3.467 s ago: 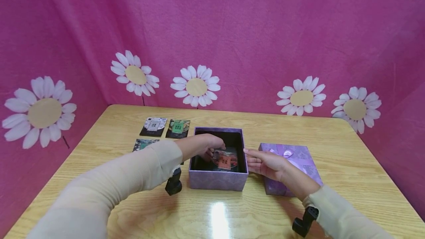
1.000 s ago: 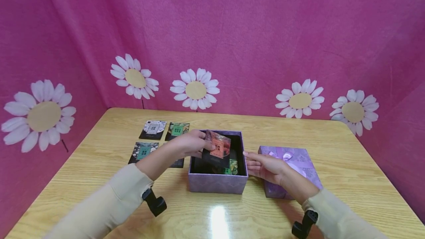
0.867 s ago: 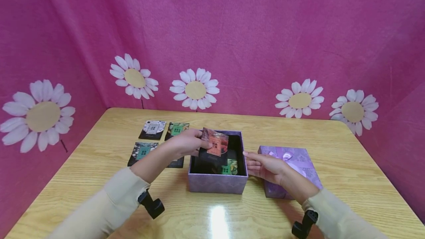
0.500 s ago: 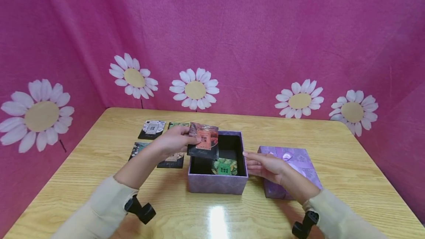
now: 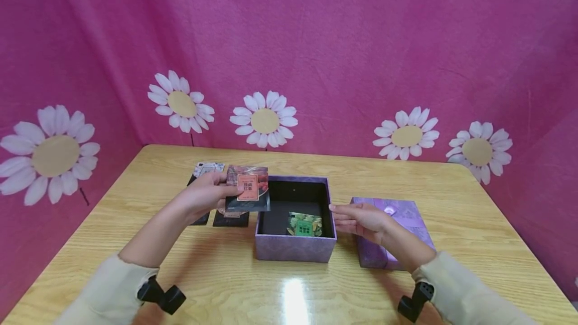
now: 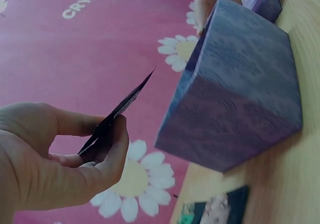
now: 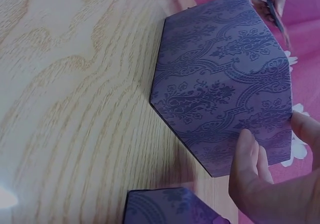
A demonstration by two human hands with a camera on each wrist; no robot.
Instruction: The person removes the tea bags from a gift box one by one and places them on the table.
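My left hand (image 5: pixel 198 198) pinches a flat tea packet (image 5: pixel 248 189) with an orange label, dark at its lower part. It is held up in the air by the left rim of a purple patterned box (image 5: pixel 295 249). The left wrist view shows the packet edge-on between thumb and fingers. Inside the box lies another packet (image 5: pixel 304 224) with a green label. My right hand (image 5: pixel 366 222) touches the box's right side with straight fingers, its thumb at the rim, as the right wrist view also shows.
Left of the box, several packets lie on the wooden table (image 5: pixel 235 275), such as one with a pale label (image 5: pixel 208 167) and a dark one (image 5: pixel 231 219), partly hidden by my left hand. The purple lid (image 5: pixel 406 209) with a ribbon bow lies right of the box.
My left hand has lifted the orange-labelled packet out of the box and carried it left past the rim, uncovering the green-labelled packet inside. The right hand has stayed at the box's side.
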